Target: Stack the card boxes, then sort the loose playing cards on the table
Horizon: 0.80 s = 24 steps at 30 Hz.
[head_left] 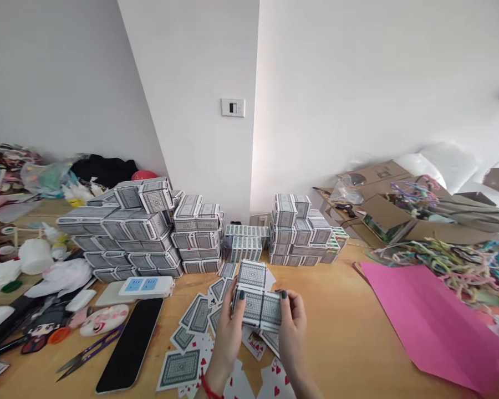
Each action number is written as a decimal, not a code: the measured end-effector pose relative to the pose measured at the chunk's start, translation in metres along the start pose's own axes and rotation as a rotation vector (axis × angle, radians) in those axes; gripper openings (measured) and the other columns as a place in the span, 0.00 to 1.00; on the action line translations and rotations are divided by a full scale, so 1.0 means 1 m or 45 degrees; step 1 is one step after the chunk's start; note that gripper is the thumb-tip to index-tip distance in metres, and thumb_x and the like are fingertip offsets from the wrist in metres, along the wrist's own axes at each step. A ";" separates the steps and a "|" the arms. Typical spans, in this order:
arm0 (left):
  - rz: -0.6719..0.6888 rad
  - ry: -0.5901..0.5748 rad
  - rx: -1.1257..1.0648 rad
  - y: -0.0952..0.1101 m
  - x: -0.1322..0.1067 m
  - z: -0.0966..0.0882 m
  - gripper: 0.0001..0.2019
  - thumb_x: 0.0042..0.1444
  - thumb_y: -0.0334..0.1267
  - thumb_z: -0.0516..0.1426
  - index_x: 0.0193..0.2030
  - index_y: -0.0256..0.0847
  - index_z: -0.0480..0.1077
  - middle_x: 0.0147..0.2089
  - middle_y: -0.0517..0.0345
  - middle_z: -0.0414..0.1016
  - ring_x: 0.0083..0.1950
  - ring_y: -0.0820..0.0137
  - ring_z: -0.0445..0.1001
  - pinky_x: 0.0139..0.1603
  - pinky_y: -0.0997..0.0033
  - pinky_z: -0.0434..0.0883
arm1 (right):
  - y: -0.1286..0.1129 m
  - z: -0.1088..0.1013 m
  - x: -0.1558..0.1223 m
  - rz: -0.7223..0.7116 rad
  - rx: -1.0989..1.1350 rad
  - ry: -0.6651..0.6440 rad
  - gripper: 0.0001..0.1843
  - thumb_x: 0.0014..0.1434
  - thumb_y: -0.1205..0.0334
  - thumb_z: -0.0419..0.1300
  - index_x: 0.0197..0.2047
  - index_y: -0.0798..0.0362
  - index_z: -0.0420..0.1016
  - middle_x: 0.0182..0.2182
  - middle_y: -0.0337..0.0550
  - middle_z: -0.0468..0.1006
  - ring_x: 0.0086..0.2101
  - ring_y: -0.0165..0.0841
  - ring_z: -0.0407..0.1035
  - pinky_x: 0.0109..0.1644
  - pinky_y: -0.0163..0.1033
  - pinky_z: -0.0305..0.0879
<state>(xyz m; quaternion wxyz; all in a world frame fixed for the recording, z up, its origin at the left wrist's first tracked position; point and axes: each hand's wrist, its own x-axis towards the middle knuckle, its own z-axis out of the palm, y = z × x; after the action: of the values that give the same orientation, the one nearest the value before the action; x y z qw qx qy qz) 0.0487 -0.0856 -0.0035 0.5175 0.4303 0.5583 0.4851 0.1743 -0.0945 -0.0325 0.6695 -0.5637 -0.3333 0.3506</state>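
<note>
Both the left hand (228, 332) and right hand (293, 330) clamp the card block (258, 307) between them.

The light brown wooden tabletop (349, 332) is holding lots of things. A big pile of grey-green patterned card blocks (125, 233) is sitting at the back left, and a smaller pile of the same blocks (299, 238) is sitting further right. Loose playing cards (183, 366) are lying scattered in front. A long black phone (131, 343), a white power strip (143, 286) and purple scissors (93, 350) are lying on the left. A big pink paper sheet (424, 327) is lying on the right.
</note>
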 end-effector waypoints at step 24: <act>0.067 -0.153 0.204 0.011 -0.006 -0.010 0.27 0.41 0.54 0.59 0.48 0.43 0.67 0.55 0.48 0.66 0.54 0.53 0.65 0.39 0.67 0.70 | -0.037 -0.025 0.001 0.093 0.110 -0.558 0.32 0.48 0.51 0.60 0.55 0.47 0.58 0.51 0.45 0.67 0.51 0.41 0.61 0.51 0.43 0.60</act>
<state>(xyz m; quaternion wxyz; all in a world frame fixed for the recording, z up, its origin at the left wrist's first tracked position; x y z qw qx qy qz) 0.0390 -0.0908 0.0079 0.5010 0.5131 0.5517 0.4258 0.1990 -0.1112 0.0002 0.5915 -0.4564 -0.4349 0.5027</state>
